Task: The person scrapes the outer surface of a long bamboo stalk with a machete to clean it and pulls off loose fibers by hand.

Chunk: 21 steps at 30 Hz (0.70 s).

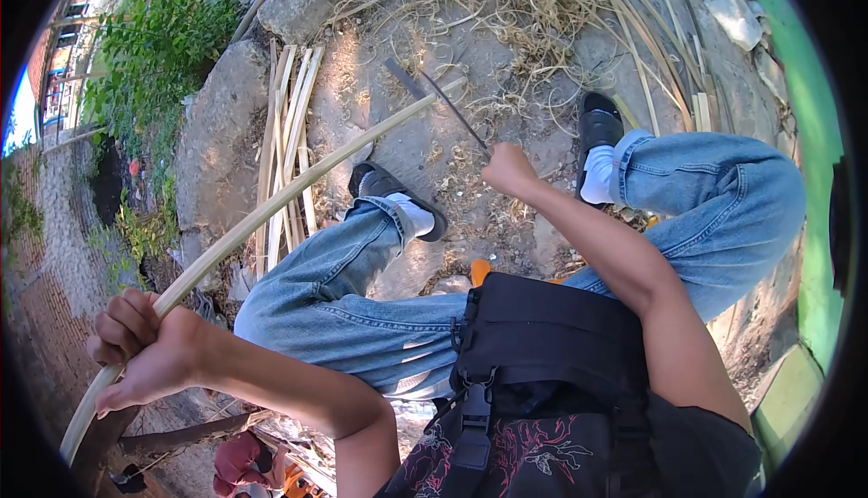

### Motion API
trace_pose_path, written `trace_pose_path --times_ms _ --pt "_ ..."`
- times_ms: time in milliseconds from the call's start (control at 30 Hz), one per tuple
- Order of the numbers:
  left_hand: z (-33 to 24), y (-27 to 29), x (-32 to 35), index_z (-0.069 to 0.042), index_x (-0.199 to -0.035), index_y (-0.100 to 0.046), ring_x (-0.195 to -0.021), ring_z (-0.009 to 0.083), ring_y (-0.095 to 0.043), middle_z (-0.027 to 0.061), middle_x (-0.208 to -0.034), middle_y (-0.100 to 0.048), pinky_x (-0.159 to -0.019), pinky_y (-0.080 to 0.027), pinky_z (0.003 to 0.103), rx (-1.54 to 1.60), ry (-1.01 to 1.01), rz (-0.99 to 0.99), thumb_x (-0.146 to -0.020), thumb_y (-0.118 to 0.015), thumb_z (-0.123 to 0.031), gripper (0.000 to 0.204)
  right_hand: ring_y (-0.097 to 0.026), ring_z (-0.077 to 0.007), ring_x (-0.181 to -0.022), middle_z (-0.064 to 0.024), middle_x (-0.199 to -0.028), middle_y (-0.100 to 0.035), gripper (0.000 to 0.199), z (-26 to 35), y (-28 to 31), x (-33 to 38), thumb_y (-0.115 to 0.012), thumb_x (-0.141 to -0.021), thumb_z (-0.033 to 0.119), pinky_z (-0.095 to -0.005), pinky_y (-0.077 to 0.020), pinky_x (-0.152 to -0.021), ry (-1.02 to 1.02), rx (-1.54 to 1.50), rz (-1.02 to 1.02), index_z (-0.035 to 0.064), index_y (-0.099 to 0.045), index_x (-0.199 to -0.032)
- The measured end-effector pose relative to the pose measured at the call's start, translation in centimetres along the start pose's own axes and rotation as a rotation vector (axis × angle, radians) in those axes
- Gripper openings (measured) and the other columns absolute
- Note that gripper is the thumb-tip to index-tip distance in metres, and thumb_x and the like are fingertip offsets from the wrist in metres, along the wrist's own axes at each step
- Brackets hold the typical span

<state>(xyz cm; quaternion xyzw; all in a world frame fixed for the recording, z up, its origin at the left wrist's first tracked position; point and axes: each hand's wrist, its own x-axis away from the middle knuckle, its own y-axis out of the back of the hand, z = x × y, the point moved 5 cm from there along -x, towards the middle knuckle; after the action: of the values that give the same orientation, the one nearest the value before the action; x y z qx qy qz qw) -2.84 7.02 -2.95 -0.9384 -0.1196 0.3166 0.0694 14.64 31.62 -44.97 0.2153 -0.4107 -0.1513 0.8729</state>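
The left hand (145,353) is wrapped tight around a long pale bamboo strip (271,204), fingers curled over its lower part. The right hand (508,171) is clenched on the handle of a dark knife (434,96), whose blade meets the strip's far end. The strip slants up across the left knee of the blue jeans (362,299). Beyond it a bundle of split strips (287,136) lies on the stony ground (425,145), with dry shavings (533,1) past the black shoes (599,123).
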Motion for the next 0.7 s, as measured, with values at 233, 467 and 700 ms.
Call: trace_pose_path --times_ms 233,467,700 --pt "-3.6 -0.7 -0.5 -0.014 -0.062 -0.022 -0.045 0.0099 -0.013 -0.0015 -0.053 -0.016 -0.044 -0.011 0.027 -0.143 -0.127 -0.048 -0.088 -0.018 -0.068 0.060 -0.059 -0.0369 -0.064 -0.0209 -0.065 -0.059 0.018 7.4 -0.4 5.5 -0.060 -0.068 0.016 -0.0439 -0.0466 -0.061 0.519 -0.057 0.100 -0.0021 -0.059 -0.070" --pt "-3.1 -0.8 -1.8 -0.014 -0.062 -0.023 -0.045 0.0100 -0.014 -0.0011 -0.053 -0.018 -0.043 -0.011 0.026 -0.183 -0.159 -0.039 -0.088 -0.021 -0.067 0.060 -0.058 -0.0357 -0.062 -0.0203 -0.067 -0.060 0.017 4.7 -1.5 3.5 -0.061 -0.068 0.015 -0.0417 -0.0462 -0.060 0.297 -0.069 0.140 -0.0013 -0.060 -0.074" --pt "-2.4 -1.8 -2.0 -0.014 -0.060 -0.023 -0.044 0.0104 -0.014 -0.0005 -0.052 -0.018 -0.043 -0.010 0.027 -0.214 -0.138 -0.211 -0.089 -0.026 -0.064 0.058 -0.057 -0.0335 -0.055 -0.0201 -0.062 -0.059 0.015 -2.9 -3.8 -0.9 -0.058 -0.069 0.011 -0.0388 -0.0452 -0.055 0.129 -0.041 0.097 -0.0035 -0.058 -0.070"
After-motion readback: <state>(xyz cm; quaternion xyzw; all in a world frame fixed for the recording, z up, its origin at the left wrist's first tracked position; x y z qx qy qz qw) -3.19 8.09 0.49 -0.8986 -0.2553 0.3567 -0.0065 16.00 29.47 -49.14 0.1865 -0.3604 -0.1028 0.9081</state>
